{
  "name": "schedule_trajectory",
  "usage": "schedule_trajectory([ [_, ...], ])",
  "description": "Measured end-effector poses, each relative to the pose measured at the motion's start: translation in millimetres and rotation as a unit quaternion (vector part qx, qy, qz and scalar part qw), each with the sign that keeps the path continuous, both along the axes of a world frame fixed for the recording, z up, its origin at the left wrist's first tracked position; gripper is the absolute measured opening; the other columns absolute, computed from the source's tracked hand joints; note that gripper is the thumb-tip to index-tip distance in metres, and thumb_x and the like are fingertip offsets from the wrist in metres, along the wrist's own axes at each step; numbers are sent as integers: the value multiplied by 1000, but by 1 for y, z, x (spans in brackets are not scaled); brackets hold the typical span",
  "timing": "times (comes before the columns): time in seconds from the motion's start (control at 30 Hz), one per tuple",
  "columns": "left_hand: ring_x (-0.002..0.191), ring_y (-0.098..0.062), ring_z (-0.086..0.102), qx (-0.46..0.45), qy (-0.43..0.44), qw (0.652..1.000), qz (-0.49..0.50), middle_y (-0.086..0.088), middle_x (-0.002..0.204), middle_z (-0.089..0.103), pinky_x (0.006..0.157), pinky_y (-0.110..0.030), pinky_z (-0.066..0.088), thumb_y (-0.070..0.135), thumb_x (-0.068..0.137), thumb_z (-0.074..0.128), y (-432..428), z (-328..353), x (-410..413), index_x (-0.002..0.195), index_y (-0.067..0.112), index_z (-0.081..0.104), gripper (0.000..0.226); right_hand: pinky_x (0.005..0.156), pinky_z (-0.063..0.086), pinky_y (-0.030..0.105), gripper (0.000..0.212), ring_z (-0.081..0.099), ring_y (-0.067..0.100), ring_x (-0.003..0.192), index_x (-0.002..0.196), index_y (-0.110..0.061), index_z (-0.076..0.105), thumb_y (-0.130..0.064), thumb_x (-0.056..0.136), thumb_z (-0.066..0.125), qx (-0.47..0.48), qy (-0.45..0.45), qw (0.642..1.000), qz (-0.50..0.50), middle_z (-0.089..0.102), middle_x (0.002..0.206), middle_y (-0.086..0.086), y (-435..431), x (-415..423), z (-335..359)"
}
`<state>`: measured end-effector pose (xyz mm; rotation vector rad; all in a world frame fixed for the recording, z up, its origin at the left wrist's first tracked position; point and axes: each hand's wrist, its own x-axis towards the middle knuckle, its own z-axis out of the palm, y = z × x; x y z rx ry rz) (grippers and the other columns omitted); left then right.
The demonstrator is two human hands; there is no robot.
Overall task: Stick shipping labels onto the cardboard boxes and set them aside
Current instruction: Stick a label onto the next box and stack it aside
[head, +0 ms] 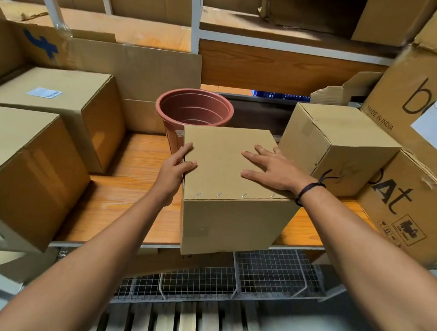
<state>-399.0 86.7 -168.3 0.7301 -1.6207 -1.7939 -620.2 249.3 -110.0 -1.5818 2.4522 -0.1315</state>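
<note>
On the wooden shelf (pixel 133 185), boxes crowd both sides. Large printed cartons (pixel 423 102) stacked right; two plain boxes (pixel 31 167) left, rear one bearing a white label (pixel 44 92). Centre front: cardboard box (pixel 234 213), stapled top, overhanging shelf edge. Terracotta plastic pot (pixel 194 109) just behind it. Left hand (pixel 174 170) clasps box's left top edge, thumb over, fingers on the side. Right hand (pixel 274 169) lies flat, fingers spread, on top; no closed grip. Dark cord (pixel 307 191) on right wrist.
</note>
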Motion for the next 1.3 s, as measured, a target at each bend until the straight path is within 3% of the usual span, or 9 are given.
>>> schedule_trajectory([
  [0.13,142,-23,36,10,-7,1000,-15,-3,153,42,115,-49,35,30,70,68,5,0,-7,118,45,65,51,116,19,62,91,9,37,148,144,-47,40,-89,63,43,-38,-31,999,-5,16,163,-9,4,-7,4],
  [0.3,144,-23,32,-29,-91,995,-38,-2,157,35,118,-47,28,30,74,65,6,8,-18,136,32,55,64,118,22,48,81,18,24,148,140,-37,51,-75,68,58,-94,-58,994,0,19,163,-7,26,-27,10],
  [0.43,149,-26,18,-165,-193,967,-25,-4,165,10,117,-45,21,34,91,65,14,36,-32,145,37,44,58,118,20,48,69,15,23,150,142,-43,46,-63,79,65,-117,-128,983,-64,10,165,-4,51,-50,5],
  [0.63,148,-36,18,-324,-301,893,-82,0,164,15,117,-57,23,54,81,71,29,40,-44,141,36,49,66,113,26,30,77,35,12,141,144,-29,47,-55,75,70,-147,-250,953,-85,43,150,-8,60,-45,-3],
  [0.8,149,-28,20,-310,-262,910,-81,-2,164,15,120,-44,20,49,87,67,37,39,-47,145,34,45,64,106,31,31,70,41,4,129,140,-26,54,-44,77,79,-157,-199,962,-104,51,143,-9,65,-40,42],
  [1.0,150,-22,14,-221,-234,937,-138,1,165,8,107,-30,25,41,97,56,39,21,-52,153,35,29,62,89,39,28,58,52,15,118,134,-20,60,-36,81,78,-110,-61,984,-123,59,136,0,36,-15,110],
  [1.17,150,-23,15,-269,-225,930,-110,-4,164,15,122,-49,14,85,70,41,43,22,-53,157,18,17,113,72,51,28,28,62,20,93,109,-21,70,-30,83,72,-116,11,988,-98,69,106,0,-18,32,98],
  [1.23,151,-21,14,-308,-152,930,-134,-4,164,15,121,-52,16,88,71,43,44,32,-52,157,20,15,114,58,44,27,7,60,17,80,93,-24,65,-27,87,66,-126,42,988,-79,65,89,-2,-35,56,92],
  [1.3,150,-21,17,-329,-102,928,-143,-1,163,20,119,-55,21,86,72,50,37,32,-47,156,25,18,109,59,44,29,4,61,18,81,89,-24,63,-27,89,62,-137,70,986,-64,63,84,-2,-51,74,87],
])
